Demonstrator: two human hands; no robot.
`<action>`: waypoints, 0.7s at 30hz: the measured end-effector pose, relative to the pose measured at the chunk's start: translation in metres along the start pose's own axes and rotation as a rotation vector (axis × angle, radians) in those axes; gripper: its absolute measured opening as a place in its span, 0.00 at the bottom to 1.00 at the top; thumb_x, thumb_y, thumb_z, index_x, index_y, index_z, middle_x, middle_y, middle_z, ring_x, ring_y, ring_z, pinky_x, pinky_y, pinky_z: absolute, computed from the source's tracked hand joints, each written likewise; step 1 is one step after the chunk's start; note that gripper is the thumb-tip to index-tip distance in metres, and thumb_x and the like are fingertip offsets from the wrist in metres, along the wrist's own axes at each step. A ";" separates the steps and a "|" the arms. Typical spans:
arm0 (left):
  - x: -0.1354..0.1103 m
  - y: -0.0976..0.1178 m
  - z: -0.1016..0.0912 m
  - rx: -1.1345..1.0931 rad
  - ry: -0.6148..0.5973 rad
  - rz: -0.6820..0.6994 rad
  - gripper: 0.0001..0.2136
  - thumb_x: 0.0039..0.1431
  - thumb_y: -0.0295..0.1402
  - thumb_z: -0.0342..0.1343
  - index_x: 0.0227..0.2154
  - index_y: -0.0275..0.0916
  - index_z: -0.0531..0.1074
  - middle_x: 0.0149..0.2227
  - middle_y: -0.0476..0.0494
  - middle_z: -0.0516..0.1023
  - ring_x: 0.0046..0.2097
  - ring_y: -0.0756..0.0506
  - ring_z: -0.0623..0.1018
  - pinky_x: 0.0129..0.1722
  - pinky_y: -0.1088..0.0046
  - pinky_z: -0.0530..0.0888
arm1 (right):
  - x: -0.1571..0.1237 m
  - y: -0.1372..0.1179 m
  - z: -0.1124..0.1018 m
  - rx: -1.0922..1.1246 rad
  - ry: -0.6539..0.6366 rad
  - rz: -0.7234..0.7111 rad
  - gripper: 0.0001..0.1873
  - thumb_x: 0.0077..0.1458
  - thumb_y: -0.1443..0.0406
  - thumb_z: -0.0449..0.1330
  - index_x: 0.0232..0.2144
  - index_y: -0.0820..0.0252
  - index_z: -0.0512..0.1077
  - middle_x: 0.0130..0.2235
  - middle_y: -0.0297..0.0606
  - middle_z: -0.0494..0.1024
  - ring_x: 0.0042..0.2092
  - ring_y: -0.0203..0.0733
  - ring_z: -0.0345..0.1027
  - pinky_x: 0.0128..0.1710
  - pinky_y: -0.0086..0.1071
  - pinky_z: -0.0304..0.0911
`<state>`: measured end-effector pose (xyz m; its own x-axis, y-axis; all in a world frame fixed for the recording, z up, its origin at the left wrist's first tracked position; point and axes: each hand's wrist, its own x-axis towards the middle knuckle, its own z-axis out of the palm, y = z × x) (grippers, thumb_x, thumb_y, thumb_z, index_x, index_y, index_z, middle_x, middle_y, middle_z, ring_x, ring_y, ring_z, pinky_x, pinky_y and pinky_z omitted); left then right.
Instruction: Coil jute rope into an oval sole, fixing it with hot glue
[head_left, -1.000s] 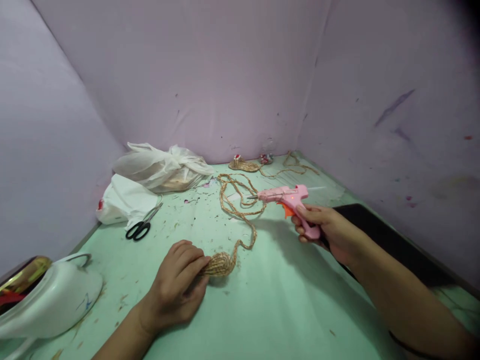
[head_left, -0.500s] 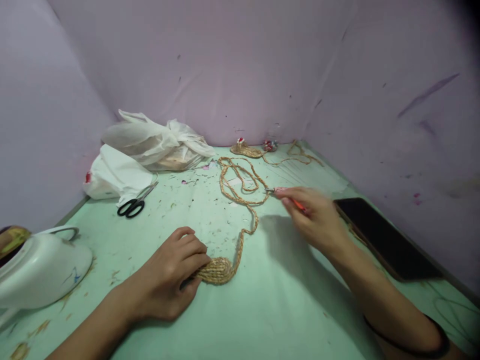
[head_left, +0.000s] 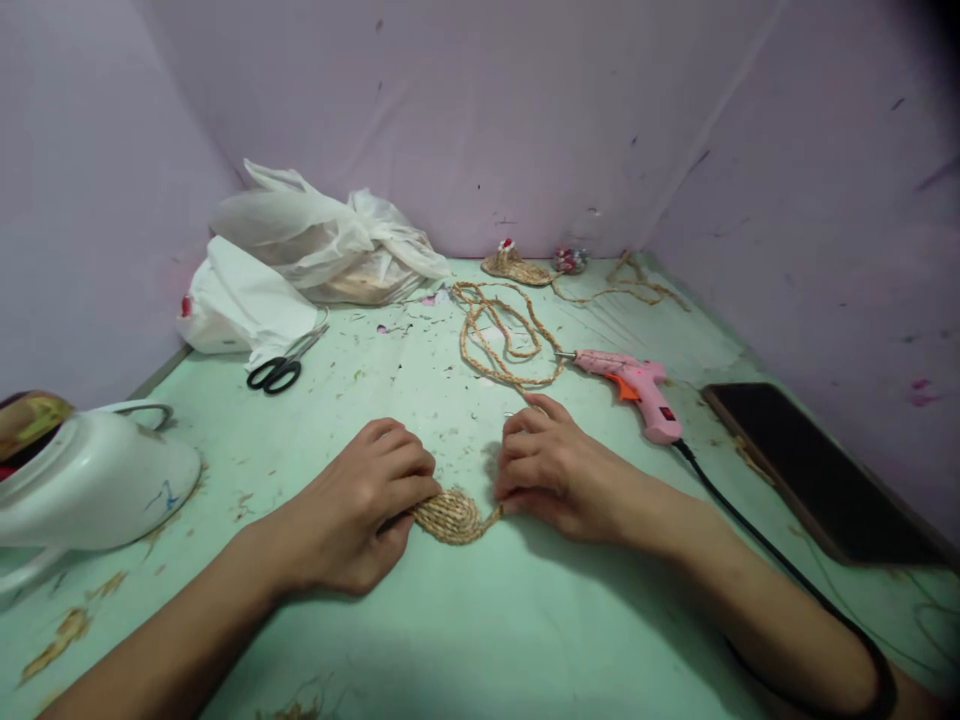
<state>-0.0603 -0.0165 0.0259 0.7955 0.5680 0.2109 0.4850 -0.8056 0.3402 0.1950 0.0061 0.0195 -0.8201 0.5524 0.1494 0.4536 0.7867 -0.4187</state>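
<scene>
A small oval of coiled straw braid (head_left: 450, 516) lies flat on the green table. My left hand (head_left: 375, 510) is closed on its left end, hiding that part. My right hand (head_left: 559, 470) pinches the loose braided cord (head_left: 510, 372) just right of the coil, where the cord leaves it. Beyond my fingers the cord runs away into loose loops on the table. A pink glue gun (head_left: 637, 385) with an orange trigger lies beyond my right hand, its nozzle touching or close to the loops; its black cable passes by my right forearm.
Black-handled scissors (head_left: 275, 374) lie at the left, near white plastic bags (head_left: 330, 245). A white pot-like vessel (head_left: 112, 480) stands at far left. A dark phone-like slab (head_left: 817, 470) lies at right. At the back sit a straw slipper shape (head_left: 517, 265) and a bundle of beads (head_left: 570, 260).
My right hand has let go of the glue gun, which now lies on the table, and has come nearer to take the cord beside the coil. My left hand still holds the coil.
</scene>
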 end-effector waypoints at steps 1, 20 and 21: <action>0.000 0.000 0.000 0.001 0.003 -0.002 0.13 0.51 0.21 0.50 0.38 0.37 0.73 0.36 0.42 0.73 0.41 0.43 0.69 0.49 0.56 0.64 | -0.001 -0.001 0.001 0.004 -0.002 0.000 0.06 0.56 0.67 0.60 0.28 0.56 0.75 0.29 0.30 0.76 0.42 0.40 0.64 0.61 0.49 0.35; 0.001 0.002 -0.001 -0.024 -0.088 -0.030 0.17 0.50 0.18 0.48 0.40 0.38 0.72 0.38 0.43 0.73 0.39 0.45 0.72 0.46 0.62 0.64 | 0.006 -0.003 0.022 -0.033 0.193 0.023 0.07 0.53 0.72 0.58 0.26 0.58 0.74 0.30 0.34 0.76 0.35 0.40 0.67 0.51 0.44 0.51; 0.001 0.002 -0.001 -0.026 -0.095 -0.031 0.17 0.50 0.18 0.48 0.40 0.38 0.72 0.38 0.43 0.73 0.39 0.45 0.72 0.46 0.62 0.64 | 0.007 -0.003 0.023 -0.038 0.203 0.019 0.07 0.53 0.72 0.58 0.26 0.59 0.75 0.29 0.35 0.76 0.35 0.40 0.67 0.51 0.44 0.51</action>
<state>-0.0590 -0.0171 0.0278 0.8117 0.5731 0.1124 0.5013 -0.7825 0.3693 0.1797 0.0009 0.0011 -0.7258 0.6083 0.3214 0.4841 0.7835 -0.3895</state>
